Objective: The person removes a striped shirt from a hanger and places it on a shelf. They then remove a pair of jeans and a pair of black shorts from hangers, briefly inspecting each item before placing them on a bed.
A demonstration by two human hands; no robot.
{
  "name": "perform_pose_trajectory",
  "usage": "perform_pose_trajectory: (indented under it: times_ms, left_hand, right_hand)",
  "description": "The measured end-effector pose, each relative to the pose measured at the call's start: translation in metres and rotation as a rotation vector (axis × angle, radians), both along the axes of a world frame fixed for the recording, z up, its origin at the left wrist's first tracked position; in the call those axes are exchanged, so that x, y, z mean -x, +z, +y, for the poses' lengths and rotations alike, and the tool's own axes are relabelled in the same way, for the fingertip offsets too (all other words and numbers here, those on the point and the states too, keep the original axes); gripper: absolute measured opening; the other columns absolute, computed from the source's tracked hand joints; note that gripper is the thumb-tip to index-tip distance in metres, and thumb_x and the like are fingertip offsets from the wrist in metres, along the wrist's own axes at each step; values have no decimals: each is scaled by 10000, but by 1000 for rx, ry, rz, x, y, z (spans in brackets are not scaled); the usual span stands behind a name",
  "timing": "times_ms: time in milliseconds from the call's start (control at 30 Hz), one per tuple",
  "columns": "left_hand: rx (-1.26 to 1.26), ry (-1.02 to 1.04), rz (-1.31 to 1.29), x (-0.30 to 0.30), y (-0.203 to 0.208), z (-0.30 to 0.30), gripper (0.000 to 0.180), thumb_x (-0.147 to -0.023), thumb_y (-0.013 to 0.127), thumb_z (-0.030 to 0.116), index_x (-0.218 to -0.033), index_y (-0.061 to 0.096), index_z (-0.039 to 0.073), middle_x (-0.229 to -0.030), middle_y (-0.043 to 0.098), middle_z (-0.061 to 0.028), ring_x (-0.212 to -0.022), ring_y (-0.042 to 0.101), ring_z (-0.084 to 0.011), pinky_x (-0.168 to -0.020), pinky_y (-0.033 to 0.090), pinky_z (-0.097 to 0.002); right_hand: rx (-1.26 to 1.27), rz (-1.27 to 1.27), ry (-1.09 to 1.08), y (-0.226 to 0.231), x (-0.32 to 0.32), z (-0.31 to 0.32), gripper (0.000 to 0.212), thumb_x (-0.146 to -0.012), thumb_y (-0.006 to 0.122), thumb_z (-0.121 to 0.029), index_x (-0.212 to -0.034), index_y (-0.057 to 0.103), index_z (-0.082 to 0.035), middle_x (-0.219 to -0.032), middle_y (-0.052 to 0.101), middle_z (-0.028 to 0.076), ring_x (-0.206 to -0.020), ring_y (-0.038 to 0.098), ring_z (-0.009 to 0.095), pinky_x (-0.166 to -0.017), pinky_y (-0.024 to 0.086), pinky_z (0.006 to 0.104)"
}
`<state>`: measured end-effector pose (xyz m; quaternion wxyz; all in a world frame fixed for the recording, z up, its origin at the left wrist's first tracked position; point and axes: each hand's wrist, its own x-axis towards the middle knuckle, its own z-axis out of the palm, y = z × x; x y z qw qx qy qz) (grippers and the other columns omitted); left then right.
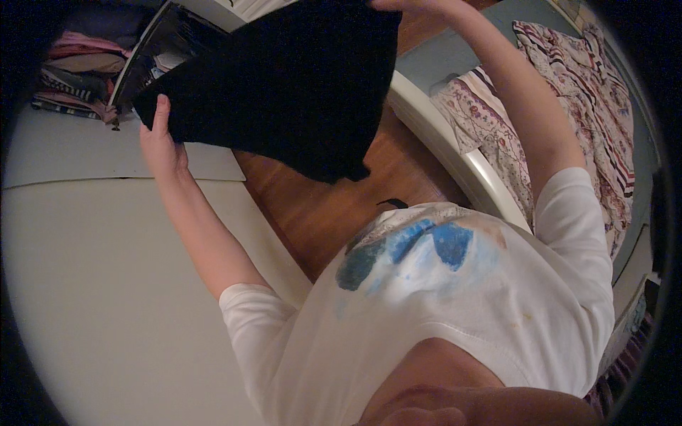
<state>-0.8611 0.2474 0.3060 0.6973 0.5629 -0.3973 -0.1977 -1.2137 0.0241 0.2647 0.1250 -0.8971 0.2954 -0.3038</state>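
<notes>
A black piece of cloth, apparently a garment (284, 85), is stretched out in the air between my two raised hands. Its lower edge hangs loose over the floor. At its left corner my left hand (165, 142) is closed, the thumb lying on top of the fabric. My right hand (401, 6) grips the upper right corner at the picture's top edge, its fingers partly cut off there. What kind of garment it is, I cannot make out.
Folded clothes (82, 71) are stacked on a shelf at the far left, beside an open dark-edged door (142, 53). A white surface (128, 270) fills the left side. At the right, patterned cloth (568, 106) lies behind a curved white edge (455, 142). Below is a brown wooden floor (305, 220).
</notes>
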Motion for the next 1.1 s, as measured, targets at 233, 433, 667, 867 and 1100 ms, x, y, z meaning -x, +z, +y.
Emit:
perform_pose_trajectory:
  times_ms: [233, 433, 667, 867, 1100]
  left_hand:
    - [-146, -102, -106, -52, -13, -12, 747, -759, 767, 302, -1294, 400, -67, -1307, 458, -188, -1232, 407, -283, -1036, 295, -406]
    - [-189, 129, -238, -82, -20, -15, 876, -717, 800, 334, -1333, 357, -105, -1082, 584, -134, -844, 532, -149, -727, 414, -267]
    - [-224, 134, -277, -67, 1, -20, 905, -693, 825, 277, -1354, 337, -101, -1047, 576, -108, -574, 383, -55, -507, 319, -212]
    - [-272, 50, -372, -97, 7, -26, 935, -675, 835, 300, -1365, 333, -82, -1225, 537, -151, -804, 527, -99, -584, 390, -218]
    - [-292, 68, -429, -84, 18, -24, 724, -686, 824, 312, -1242, 500, -21, -1116, 580, -57, -933, 519, -117, -690, 400, -267]
  right_hand:
    - [69, -345, 91, 2, -22, -30, 314, -727, 726, -130, -967, 596, 24, -855, 639, 177, -812, 611, 256, -731, 480, 362]
    - [-41, -420, 84, -3, -37, -48, 341, -757, 716, -116, -1023, 597, 61, -929, 648, 189, -881, 616, 265, -778, 486, 363]
    - [46, -326, -59, 20, -31, -65, 347, -769, 721, -156, -1010, 614, 69, -895, 669, 154, -839, 629, 221, -751, 501, 340]
    - [-40, -402, 72, 28, -30, -66, 303, -802, 685, -95, -1042, 595, 67, -948, 662, 159, -883, 625, 235, -783, 496, 349]
    - [201, -323, -4, 33, -23, -61, 359, -805, 686, -77, -1117, 567, 54, -1071, 627, 186, -992, 611, 280, -847, 498, 379]
